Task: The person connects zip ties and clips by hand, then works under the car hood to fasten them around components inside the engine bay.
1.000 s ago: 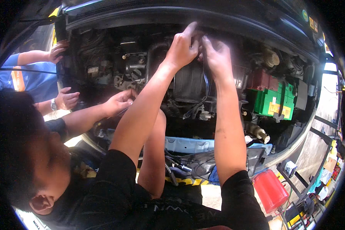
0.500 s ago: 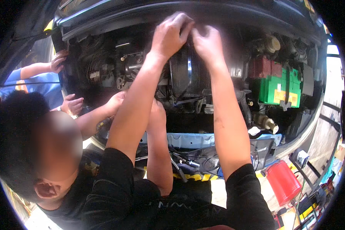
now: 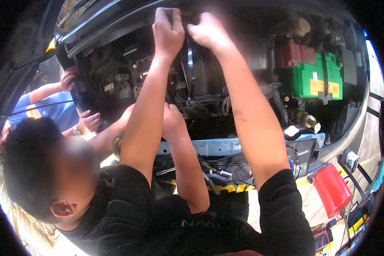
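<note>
Both my arms reach over the open engine bay to its far edge. My left hand (image 3: pixel 168 33) is raised there with its fingers bent and pinched; whatever is between them is too dark to make out. Close on its right, my right hand (image 3: pixel 207 32) is curled, thumb towards the left hand, and what it holds, if anything, is hidden. Below them lies the dark engine (image 3: pixel 205 77) with hoses and a black cover. A co-worker leans in at my left, and that person's hand (image 3: pixel 173 119) is down in the bay beside my left forearm.
A green car battery (image 3: pixel 315 79) sits at the right of the bay. The light-blue front crossmember (image 3: pixel 217 147) runs along the near side, with tools (image 3: pixel 217 171) below. A red canister (image 3: pixel 332 190) stands at the lower right. Another person's hand (image 3: pixel 68 79) rests on the left edge.
My view has shifted a little. Both my hands have moved left along the far edge, and a small gap now shows between them. The co-worker's hand stays low in the bay.
</note>
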`<control>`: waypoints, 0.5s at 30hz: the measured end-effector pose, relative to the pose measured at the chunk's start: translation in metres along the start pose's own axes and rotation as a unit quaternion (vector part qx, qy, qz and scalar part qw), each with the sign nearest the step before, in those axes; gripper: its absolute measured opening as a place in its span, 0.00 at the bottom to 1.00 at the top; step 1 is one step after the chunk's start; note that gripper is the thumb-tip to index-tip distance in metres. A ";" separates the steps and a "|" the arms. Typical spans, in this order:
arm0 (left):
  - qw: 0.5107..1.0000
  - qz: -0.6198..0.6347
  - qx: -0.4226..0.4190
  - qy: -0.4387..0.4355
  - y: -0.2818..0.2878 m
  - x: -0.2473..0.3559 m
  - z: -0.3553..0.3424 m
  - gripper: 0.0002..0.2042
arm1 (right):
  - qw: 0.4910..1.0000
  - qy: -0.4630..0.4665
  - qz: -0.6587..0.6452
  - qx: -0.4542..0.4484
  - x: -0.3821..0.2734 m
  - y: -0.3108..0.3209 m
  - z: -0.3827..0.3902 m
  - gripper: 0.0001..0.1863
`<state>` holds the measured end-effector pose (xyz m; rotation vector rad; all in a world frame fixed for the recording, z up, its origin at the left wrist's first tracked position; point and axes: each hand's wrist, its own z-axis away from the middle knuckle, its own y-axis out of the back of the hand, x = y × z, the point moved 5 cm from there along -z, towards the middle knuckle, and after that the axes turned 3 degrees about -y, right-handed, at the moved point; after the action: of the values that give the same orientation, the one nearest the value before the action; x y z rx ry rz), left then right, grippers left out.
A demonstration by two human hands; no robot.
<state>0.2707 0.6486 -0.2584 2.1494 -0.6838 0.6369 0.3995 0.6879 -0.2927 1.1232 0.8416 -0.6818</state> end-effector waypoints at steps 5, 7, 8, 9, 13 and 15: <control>0.999 0.017 -0.040 -0.008 0.004 -0.005 -0.008 0.10 | 0.982 0.017 -0.094 -0.160 0.012 -0.015 -0.007 0.22; 0.997 0.048 -0.052 -0.002 0.002 -0.006 -0.008 0.10 | 0.981 0.004 -0.101 -0.163 0.015 -0.019 -0.011 0.22; 0.996 0.063 -0.061 -0.009 0.000 -0.005 -0.008 0.10 | 0.981 -0.005 -0.102 -0.165 0.016 -0.021 -0.012 0.22; 0.997 0.055 -0.053 -0.001 -0.001 -0.005 -0.008 0.10 | 0.985 0.005 -0.098 -0.145 0.016 -0.022 -0.014 0.23; 0.998 0.053 -0.045 -0.006 -0.002 -0.003 -0.007 0.09 | 0.995 0.027 -0.066 -0.074 0.016 -0.016 -0.014 0.23; 0.999 0.030 -0.043 -0.006 -0.002 -0.002 -0.009 0.09 | 0.998 0.005 -0.021 -0.062 0.019 -0.014 -0.015 0.22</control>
<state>0.2687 0.6574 -0.2551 2.0624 -0.7708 0.6146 0.3940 0.6971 -0.3186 1.0002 0.9059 -0.6505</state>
